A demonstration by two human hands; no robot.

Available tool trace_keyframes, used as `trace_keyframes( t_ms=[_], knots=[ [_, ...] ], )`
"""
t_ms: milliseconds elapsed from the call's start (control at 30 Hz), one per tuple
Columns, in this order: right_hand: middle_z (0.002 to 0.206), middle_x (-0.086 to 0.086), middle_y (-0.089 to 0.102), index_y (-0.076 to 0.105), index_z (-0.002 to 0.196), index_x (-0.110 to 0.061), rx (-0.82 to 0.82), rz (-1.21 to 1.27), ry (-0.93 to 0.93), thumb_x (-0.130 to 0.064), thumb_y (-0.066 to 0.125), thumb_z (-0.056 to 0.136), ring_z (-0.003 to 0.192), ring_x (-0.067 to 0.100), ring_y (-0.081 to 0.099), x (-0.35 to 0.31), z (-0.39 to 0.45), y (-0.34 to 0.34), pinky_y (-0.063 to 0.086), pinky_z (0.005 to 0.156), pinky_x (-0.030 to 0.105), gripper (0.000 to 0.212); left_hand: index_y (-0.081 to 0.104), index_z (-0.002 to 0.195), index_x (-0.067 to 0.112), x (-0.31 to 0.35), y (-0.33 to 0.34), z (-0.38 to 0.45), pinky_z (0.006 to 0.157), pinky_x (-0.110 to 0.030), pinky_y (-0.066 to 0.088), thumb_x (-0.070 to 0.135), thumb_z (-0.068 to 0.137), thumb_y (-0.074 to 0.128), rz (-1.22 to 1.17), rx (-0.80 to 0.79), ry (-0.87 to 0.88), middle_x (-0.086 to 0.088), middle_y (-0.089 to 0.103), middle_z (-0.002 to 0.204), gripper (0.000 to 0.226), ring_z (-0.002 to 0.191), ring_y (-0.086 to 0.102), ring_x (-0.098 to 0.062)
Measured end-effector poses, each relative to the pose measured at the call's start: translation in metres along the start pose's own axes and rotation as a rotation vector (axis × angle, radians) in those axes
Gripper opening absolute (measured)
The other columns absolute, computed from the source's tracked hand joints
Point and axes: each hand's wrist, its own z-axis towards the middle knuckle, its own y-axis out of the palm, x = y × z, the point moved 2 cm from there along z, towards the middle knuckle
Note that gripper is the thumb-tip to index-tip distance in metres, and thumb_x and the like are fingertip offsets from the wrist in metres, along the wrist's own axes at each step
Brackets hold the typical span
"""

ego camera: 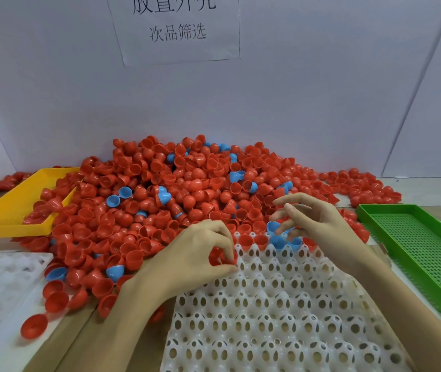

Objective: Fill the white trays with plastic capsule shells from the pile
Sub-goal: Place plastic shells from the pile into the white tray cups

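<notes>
A big pile of red and blue capsule shells (pixel 176 200) covers the table's middle. In front of it lies a white tray (pixel 273 318) with rows of perforated cups. Its far row holds two red shells (pixel 252 241) and blue shells (pixel 285 242). My left hand (pixel 195 253) sits at the tray's far left corner, fingers curled round a red shell (pixel 218 257). My right hand (pixel 313 221) hovers over the tray's far edge, just behind the blue shells, with its fingers spread and loosely bent and nothing clearly in them.
A second white tray (pixel 2 280) lies at the left front. A yellow tray (pixel 12 208) stands at the left, partly buried by shells. A green perforated tray (pixel 415 251) stands at the right. A white wall with a paper sign (pixel 173 28) rises behind the pile.
</notes>
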Motion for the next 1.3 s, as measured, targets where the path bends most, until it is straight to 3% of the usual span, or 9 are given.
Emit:
trace_keyframes(
  t_ms=[233,333,400,500,600,667,833,1067,1300],
  knots=[
    [0.103,0.01,0.08,0.073,0.119,-0.012,-0.003,-0.011,0.01,-0.022,0.056,0.108,0.085,0.028,0.077,0.002,0.0,-0.001,0.061,0.072,0.026,0.023,0.081,0.092,0.034,-0.002,0.006,0.0,0.098,-0.016,0.041,0.063,0.086,0.072,0.039,-0.088,-0.005,0.026,0.062,0.107,0.031,0.111,0.051,0.004],
    [0.103,0.011,0.079,0.073,0.118,-0.012,0.0,-0.003,0.018,-0.022,0.055,0.108,0.083,0.028,0.077,0.004,0.0,-0.002,0.061,0.071,0.026,0.023,0.081,0.092,0.034,-0.008,0.004,0.003,0.096,-0.018,0.047,0.058,0.091,0.069,-0.096,-0.003,-0.028,0.025,0.068,0.104,0.027,0.11,0.059,0.002],
    [0.102,0.012,0.079,0.074,0.118,-0.011,0.011,0.012,0.017,-0.022,0.055,0.108,0.082,0.027,0.076,0.004,0.001,-0.003,0.061,0.07,0.026,0.023,0.08,0.095,0.034,-0.018,0.002,0.006,0.095,-0.016,0.048,0.051,0.095,0.068,-0.186,0.157,-0.064,0.024,0.068,0.106,0.021,0.11,0.062,0.0],
    [0.101,0.013,0.078,0.074,0.118,-0.011,0.025,0.034,0.02,-0.023,0.056,0.108,0.081,0.027,0.076,0.005,0.001,-0.005,0.061,0.07,0.026,0.024,0.075,0.118,0.028,-0.044,0.002,0.007,0.11,-0.027,0.039,0.042,0.104,0.055,0.023,0.396,-0.179,0.022,0.062,0.124,0.028,0.123,0.052,-0.001],
    [0.099,0.013,0.078,0.074,0.117,-0.011,0.031,0.044,0.027,-0.022,0.056,0.109,0.081,0.027,0.075,0.005,0.001,-0.006,0.061,0.071,0.026,0.023,0.055,0.148,0.035,-0.073,0.009,0.005,0.122,-0.039,0.025,0.043,0.11,0.035,0.144,0.297,-0.375,0.013,0.044,0.157,0.043,0.147,0.033,-0.008],
    [0.099,0.013,0.078,0.074,0.117,-0.012,0.032,0.04,0.031,-0.022,0.055,0.109,0.08,0.026,0.075,0.005,0.001,-0.006,0.062,0.07,0.027,0.023,0.043,0.154,0.043,-0.086,0.014,0.005,0.124,-0.043,0.017,0.043,0.112,0.025,0.146,0.189,-0.433,0.017,0.031,0.165,0.046,0.153,0.021,-0.005],
    [0.097,0.014,0.078,0.075,0.116,-0.012,0.038,0.038,0.042,-0.022,0.055,0.109,0.08,0.025,0.075,0.005,0.0,-0.005,0.061,0.071,0.026,0.023,0.055,0.138,0.031,-0.093,0.011,0.01,0.112,-0.042,0.032,0.023,0.105,0.045,0.286,0.248,-0.447,0.014,0.043,0.146,0.035,0.136,0.04,-0.014],
    [0.095,0.014,0.078,0.075,0.115,-0.009,0.044,0.02,0.052,-0.02,0.055,0.108,0.078,0.024,0.075,0.004,0.001,-0.005,0.06,0.069,0.024,0.024,0.04,0.14,0.037,-0.1,0.008,0.009,0.108,-0.043,0.03,0.046,0.093,0.056,0.397,0.119,-0.582,0.008,0.043,0.131,0.05,0.124,0.042,-0.018],
    [0.096,0.015,0.078,0.077,0.111,-0.009,0.031,0.006,0.049,-0.02,0.055,0.109,0.078,0.024,0.075,0.004,0.0,-0.004,0.06,0.069,0.024,0.024,0.075,0.099,0.032,-0.093,-0.003,-0.002,0.095,-0.038,0.039,0.027,0.092,0.076,0.235,0.459,-0.493,0.015,0.066,0.097,0.009,0.099,0.063,-0.013]
  ],
)
